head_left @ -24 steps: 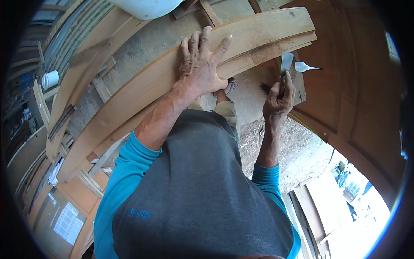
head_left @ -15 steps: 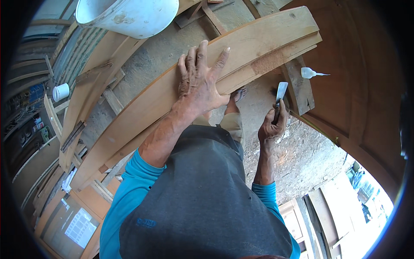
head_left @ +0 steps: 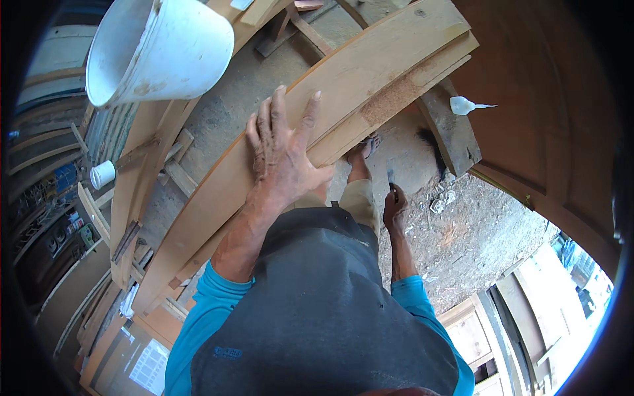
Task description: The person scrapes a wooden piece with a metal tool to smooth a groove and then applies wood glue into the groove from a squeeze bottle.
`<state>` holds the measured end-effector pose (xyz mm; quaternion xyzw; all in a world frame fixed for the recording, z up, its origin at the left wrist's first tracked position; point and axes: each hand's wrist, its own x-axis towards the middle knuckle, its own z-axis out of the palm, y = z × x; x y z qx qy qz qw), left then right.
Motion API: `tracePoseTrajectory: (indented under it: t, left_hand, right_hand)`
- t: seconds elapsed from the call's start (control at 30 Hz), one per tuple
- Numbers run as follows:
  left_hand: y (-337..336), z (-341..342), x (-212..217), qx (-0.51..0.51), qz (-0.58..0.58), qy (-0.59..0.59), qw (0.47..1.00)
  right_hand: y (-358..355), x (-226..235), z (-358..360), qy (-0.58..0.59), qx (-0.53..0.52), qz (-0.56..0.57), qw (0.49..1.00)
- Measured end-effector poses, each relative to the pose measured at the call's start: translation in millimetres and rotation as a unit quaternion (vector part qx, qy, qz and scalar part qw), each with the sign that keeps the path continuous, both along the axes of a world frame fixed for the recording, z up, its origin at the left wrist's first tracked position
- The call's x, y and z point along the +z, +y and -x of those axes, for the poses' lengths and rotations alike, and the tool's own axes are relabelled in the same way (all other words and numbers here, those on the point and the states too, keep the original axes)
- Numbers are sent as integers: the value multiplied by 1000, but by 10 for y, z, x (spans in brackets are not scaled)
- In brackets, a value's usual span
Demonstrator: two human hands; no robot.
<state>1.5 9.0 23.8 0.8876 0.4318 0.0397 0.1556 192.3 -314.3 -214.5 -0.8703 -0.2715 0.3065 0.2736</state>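
One open, spread left hand [head_left: 282, 158] of ours rests on the curved wooden board [head_left: 228, 181] before us, probably stiff, weighty and best held by its edges, while our right hand [head_left: 396, 208] grips a scraper [head_left: 391, 177]

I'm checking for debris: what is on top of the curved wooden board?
The left hand lies spread on the curved wooden board; a brown, dust-like patch shows along its near side. The wood beneath the palm is covered.
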Motion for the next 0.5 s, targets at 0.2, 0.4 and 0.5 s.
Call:
tracePoseTrajectory:
  t: [0.2, 0.4, 0.5]
  left_hand:
    - [34, -101, 29, 0, -6, 32, 999]
    - [29, -101, 29, -5, 3, 48, 999]
    - [44, -104, 7, -13, 5, 48, 999]
  right_hand:
    - [-740, -556, -18, -2, -52, 58, 997]
    - [-809, -570, -87, 50, -105, 126, 985]
    - [-727, -648, -103, 60, -123, 138, 981]
